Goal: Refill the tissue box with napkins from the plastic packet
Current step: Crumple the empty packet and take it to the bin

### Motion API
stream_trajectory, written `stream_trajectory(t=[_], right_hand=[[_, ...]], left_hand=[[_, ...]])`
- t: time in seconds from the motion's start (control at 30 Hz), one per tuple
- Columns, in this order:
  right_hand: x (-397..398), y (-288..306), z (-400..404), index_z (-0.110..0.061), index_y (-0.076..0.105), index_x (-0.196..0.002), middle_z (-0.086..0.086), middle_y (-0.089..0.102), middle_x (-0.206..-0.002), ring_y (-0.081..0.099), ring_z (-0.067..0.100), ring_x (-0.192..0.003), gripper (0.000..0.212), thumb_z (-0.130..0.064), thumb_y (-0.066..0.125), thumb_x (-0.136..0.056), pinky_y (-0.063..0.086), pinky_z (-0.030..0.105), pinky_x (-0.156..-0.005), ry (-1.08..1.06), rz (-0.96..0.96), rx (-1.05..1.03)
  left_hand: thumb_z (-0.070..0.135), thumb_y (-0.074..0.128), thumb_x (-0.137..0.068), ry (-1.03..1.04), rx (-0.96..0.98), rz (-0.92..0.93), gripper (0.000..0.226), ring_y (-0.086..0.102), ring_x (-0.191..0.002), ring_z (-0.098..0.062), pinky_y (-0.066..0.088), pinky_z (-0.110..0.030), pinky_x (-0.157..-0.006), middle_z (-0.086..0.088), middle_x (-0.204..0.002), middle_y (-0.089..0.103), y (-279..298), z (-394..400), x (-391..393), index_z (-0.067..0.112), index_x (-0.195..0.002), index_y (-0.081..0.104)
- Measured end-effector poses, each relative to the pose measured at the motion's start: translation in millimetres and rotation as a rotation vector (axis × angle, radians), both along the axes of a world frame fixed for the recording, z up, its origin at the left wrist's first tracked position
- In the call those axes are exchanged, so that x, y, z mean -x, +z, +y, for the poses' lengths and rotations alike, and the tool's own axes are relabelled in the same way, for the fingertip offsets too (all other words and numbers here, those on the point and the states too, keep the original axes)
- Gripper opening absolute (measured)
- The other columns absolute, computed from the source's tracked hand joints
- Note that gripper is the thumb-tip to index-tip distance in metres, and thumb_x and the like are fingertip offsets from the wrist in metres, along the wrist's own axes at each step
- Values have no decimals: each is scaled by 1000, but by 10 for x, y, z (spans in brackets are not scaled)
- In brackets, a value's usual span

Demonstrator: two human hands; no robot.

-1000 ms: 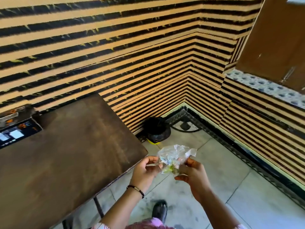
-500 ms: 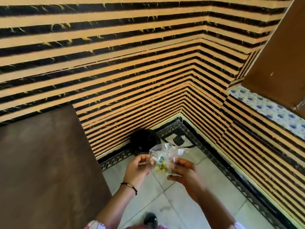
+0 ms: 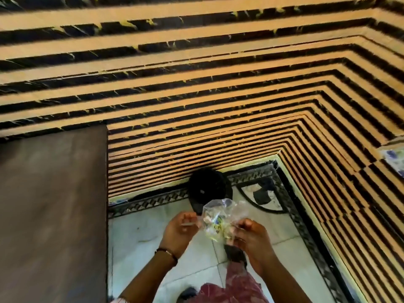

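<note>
A crumpled clear plastic packet (image 3: 220,217) with a small green and yellow print hangs in the air between my two hands, above the floor. My left hand (image 3: 180,231) pinches its left edge, and a thin pale strip shows between those fingers. My right hand (image 3: 251,239) grips its right side. The packet looks flat and scrunched; I see no napkins in it. The tissue box is out of view.
A dark brown table (image 3: 52,204) fills the left. A black-lined bin (image 3: 206,186) stands on the tiled floor (image 3: 140,232) in the corner, just beyond the packet. Striped orange and black walls (image 3: 240,106) close the corner. My shoe (image 3: 235,251) shows below my hands.
The view has swung right and closer to the corner; the table items at the left have left the frame. The bin now sits just behind the packet, which stays held in both hands.
</note>
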State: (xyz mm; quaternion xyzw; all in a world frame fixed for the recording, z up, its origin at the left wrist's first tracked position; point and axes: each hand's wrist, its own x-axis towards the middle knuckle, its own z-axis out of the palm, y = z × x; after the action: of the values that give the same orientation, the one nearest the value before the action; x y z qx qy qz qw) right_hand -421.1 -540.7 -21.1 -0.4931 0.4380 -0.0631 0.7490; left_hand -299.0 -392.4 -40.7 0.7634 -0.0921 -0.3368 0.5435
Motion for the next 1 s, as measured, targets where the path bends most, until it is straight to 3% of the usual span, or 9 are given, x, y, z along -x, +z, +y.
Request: stream_trajectory(t=[0.1,0.2,0.33,0.47,0.53,0.63,0.77,0.9,1.0], right_hand=[[-164,-131,-531,13,56,-95,19,66,-86,64,30,-77,14,10,58,-81,55,34,-61,94,73,1],[-349,-238,-1080,-1,57,-81,14,64,-83,63,22,-68,12,10,59,-81,54,28,-53,176,106,30],[-592,-428,-1703,-7,52,-81,7,61,-77,61,21,-69,18,6,65,-79,53,29,-51,264,161,107],[-852,-748,-2076,-13,50,-69,6,57,-74,59,22,-67,26,6,64,-78,56,37,-56,367,229,256],[-1002,-1002,-2190,-16,51,-66,6,56,-73,59,23,-64,29,7,65,-77,57,39,-54,403,269,335],[-1202,-1559,-2298,-24,56,-63,3,60,-72,62,28,-63,36,9,65,-75,57,41,-52,455,291,426],[-1480,-2521,-2343,-32,62,-70,6,66,-76,65,27,-64,40,8,62,-74,58,46,-58,513,270,581],[-1898,-3427,-2244,-13,70,-79,11,62,-80,64,31,-66,27,11,60,-76,57,45,-62,560,250,678],[-2204,-4154,-2118,-1,71,-92,14,55,-89,59,31,-78,23,12,58,-79,52,42,-75,705,256,690]], left_hand=[[4,63,-82,132,-81,54,21,58,-78,-23,47,-29,-62,-10,-93,65,-150,-349,-93,25,-85,60],[6,62,-83,212,-152,97,20,57,-76,-21,48,-30,-62,-4,-88,63,-237,-761,-167,26,-82,59],[12,65,-81,248,-249,106,20,59,-80,-23,51,-41,-78,-2,-89,65,-392,-1207,-284,30,-83,59],[11,65,-82,300,-320,113,17,57,-73,-23,51,-36,-75,-4,-89,65,-607,-1495,-440,26,-84,58],[9,64,-82,305,-353,142,15,60,-73,-23,50,-25,-67,-4,-88,65,-826,-1585,-523,22,-87,58],[7,64,-81,302,-389,195,15,63,-77,-23,47,-12,-62,-4,-88,66,-1261,-1663,-662,18,-91,59],[18,60,-80,271,-443,197,11,64,-82,-23,51,-27,-73,-3,-89,67,-2015,-1762,-882,28,-83,57],[13,58,-83,198,-514,180,18,62,-98,-30,50,-35,-86,-10,-106,66,-2853,-1870,-1103,16,-99,63],[10,58,-85,217,-513,171,29,58,-108,-27,44,-24,-84,-11,-118,61,-3450,-1897,-1254,12,-113,59]])
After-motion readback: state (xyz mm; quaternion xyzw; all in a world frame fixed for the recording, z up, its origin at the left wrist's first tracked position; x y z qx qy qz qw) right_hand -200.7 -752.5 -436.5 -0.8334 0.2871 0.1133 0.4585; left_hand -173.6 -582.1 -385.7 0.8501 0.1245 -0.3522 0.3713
